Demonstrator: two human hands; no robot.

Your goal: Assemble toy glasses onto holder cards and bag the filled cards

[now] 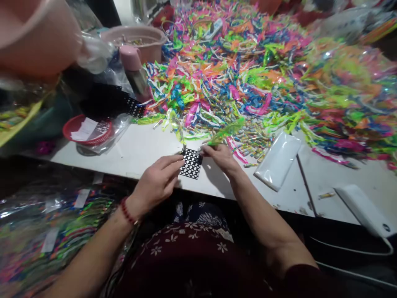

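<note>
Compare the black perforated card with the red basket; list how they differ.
The black perforated card is flat and roughly square; the red basket is rounded and hollow.
The left hand touches the card; the basket stands apart, untouched.
The basket holds white papers; the card carries none.
Both are on the white table.

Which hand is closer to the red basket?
Left. The left hand is right of the red basket, at the black grid's left edge. The right hand is farther right, by the grid's far right corner.
</note>
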